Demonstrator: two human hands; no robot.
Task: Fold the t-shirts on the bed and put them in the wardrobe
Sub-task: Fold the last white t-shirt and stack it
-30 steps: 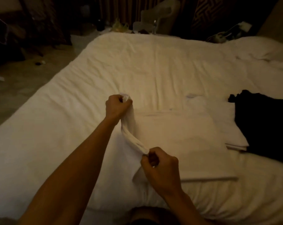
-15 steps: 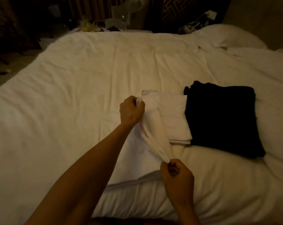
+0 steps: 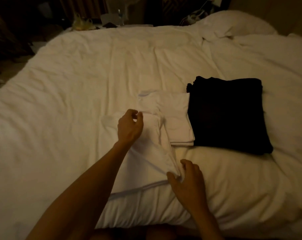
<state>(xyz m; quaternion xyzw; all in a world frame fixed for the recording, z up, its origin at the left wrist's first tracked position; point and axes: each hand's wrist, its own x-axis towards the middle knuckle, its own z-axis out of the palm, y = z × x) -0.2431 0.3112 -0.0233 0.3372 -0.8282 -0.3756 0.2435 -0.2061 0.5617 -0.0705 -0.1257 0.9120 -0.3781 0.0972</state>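
Observation:
A white t-shirt [image 3: 146, 153] lies half folded on the white bed [image 3: 77, 101], near the front edge. My left hand [image 3: 129, 127] hovers over its far end with loosely curled fingers that hold nothing. At the shirt's near corner my right hand [image 3: 186, 181] has its fingers spread and touches the bunched cloth. A second folded white t-shirt [image 3: 178, 122] lies just right of it. A folded black t-shirt [image 3: 228, 115] rests against that one, farther right. The wardrobe is out of view.
A pillow [image 3: 236, 26] and rumpled duvet fill the bed's far right corner. Behind the bed stands a cluttered table [image 3: 112, 21] with a bag and a bottle. Dark floor [image 3: 10, 63] runs along the left side.
Both hands pinched the shirt's edge and carried it rightward over itself. Now the fold lies down and both hands have let go. The camera turned right, so the black t-shirt shows fully.

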